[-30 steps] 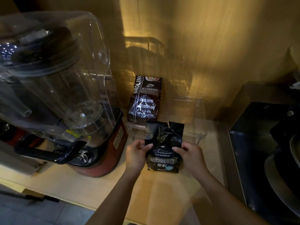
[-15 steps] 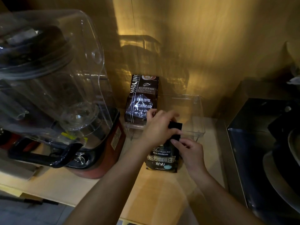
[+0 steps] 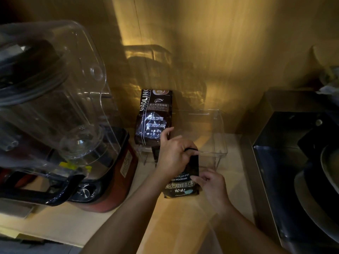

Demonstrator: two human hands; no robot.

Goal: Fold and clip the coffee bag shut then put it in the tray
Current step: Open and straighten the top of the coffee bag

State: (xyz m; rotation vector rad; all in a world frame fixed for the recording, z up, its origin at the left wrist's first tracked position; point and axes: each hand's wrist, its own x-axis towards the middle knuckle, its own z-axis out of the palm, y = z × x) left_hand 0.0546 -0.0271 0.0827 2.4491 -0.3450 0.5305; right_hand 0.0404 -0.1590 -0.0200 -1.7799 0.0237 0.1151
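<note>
Black foil coffee bag with white lettering (image 3: 181, 184) stands upright on the pale wooden counter (image 3: 183, 226), right between both hands. Left hand (image 3: 174, 156) sits on top, fingers curled over the bag's upper edge and pressing the top of the foil downward, with a thin dark loop or strip showing at its knuckles; what that strip is, hard to tell. Right hand (image 3: 212, 186) pinches the bag's lower right side, thumb against the printed front. Just beyond the left hand, the clear plastic tray (image 3: 218, 153) waits, and in its left end stands a dark brown coffee pack marked "BAKED COFFEE" (image 3: 154, 118), nearly touching the left index finger. Off to the left of the left arm looms a big blender with a clear cover and red base (image 3: 60, 116). Beyond the right hand, a dark metal appliance (image 3: 293, 153).
</note>
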